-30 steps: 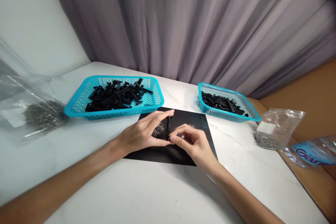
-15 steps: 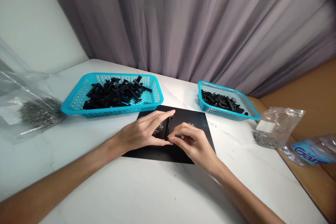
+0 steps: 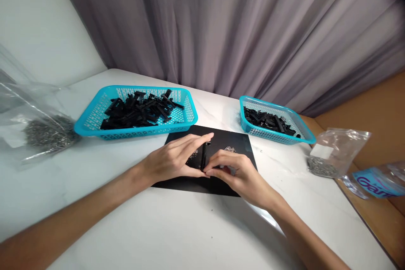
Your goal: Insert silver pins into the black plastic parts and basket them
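Between my two hands, over the black mat (image 3: 190,183), is a slim black plastic part (image 3: 203,156), its long side pointing away from me. My left hand (image 3: 174,158) grips it between thumb and fingers, the thumb at its near end and a fingertip by its far end. At the near end, the thumb and fingers of my right hand (image 3: 236,173) are pinched against the part; anything small between them is hidden. One pile of tiny metal pins (image 3: 193,156) lies partly behind my left hand, and another small metal pile (image 3: 230,149) lies beyond my right hand.
A large blue basket (image 3: 91,131) of black plastic parts stands back left, a smaller blue basket (image 3: 278,138) of black pieces back right. Clear bags of metal pieces lie at far left (image 3: 50,133) and right (image 3: 322,166). A plastic bottle (image 3: 373,181) lies by the right edge.
The view has shifted slightly. My right hand has moved a little lower at the part's near end, and the metal pile beyond it shows more. Both hands stay on the part.
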Action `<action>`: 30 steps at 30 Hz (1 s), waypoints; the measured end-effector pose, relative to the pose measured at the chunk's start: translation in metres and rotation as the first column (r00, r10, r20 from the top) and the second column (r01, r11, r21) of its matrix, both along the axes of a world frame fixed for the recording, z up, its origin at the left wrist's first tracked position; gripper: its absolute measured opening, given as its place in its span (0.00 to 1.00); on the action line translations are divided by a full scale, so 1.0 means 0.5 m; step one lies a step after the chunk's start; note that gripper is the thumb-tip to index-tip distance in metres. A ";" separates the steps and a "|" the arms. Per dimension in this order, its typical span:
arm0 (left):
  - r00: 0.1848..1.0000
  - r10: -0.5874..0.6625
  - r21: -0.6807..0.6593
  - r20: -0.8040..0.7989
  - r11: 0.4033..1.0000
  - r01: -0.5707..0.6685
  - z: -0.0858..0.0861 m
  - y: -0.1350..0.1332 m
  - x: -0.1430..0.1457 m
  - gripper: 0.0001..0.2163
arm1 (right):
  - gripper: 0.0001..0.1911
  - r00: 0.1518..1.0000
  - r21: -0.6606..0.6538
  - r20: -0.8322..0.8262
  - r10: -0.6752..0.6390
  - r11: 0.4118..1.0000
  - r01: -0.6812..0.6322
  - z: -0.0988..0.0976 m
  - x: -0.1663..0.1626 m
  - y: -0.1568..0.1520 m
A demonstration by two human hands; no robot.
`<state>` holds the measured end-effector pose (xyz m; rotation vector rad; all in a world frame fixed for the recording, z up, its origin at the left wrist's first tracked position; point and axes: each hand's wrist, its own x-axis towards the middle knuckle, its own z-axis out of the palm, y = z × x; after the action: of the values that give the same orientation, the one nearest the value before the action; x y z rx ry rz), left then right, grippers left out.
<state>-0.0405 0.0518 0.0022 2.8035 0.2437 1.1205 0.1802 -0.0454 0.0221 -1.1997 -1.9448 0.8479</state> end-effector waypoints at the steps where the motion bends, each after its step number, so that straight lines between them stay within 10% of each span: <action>1: 1.000 0.003 -0.002 -0.006 1.000 -0.003 -0.001 0.000 0.000 0.37 | 0.10 1.000 0.000 0.005 0.006 1.000 -0.006 0.000 0.001 0.001; 17: 0.998 -0.042 0.070 -0.043 0.996 0.045 0.012 0.003 -0.003 0.29 | 0.14 0.967 -0.247 -0.215 -0.136 0.966 0.081 -0.052 -0.012 0.022; 30: 0.993 0.084 -0.284 -0.086 0.953 -0.105 0.010 0.001 -0.002 0.32 | 0.17 0.956 -0.339 -0.282 -0.077 0.940 -0.025 -0.022 0.022 0.024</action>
<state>-0.0415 0.0521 0.0074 2.5982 0.5100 0.9152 0.1913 -0.0335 0.0111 -1.2090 -1.5809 1.3085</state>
